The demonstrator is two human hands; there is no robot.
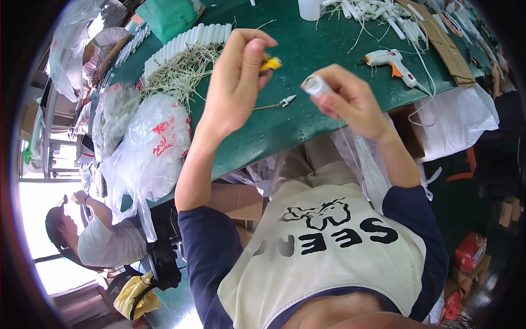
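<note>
My left hand is raised over the table with its fingers curled round a small yellow piece; the fingers hide most of it. In my right hand is a short white plastic tube, pinched between thumb and fingers, its open end turned toward my left hand. Between and below the hands, a thin stick with a white pointed tip lies on the green tabletop. To the right of my right hand rests a white glue gun with an orange trigger and a cord.
A row of white tubes with tangled pale strings lies left. Far right is a pile of white pieces, beside a cardboard strip and near a white cup. Stuffed plastic bags crowd the left edge. A person sits beyond.
</note>
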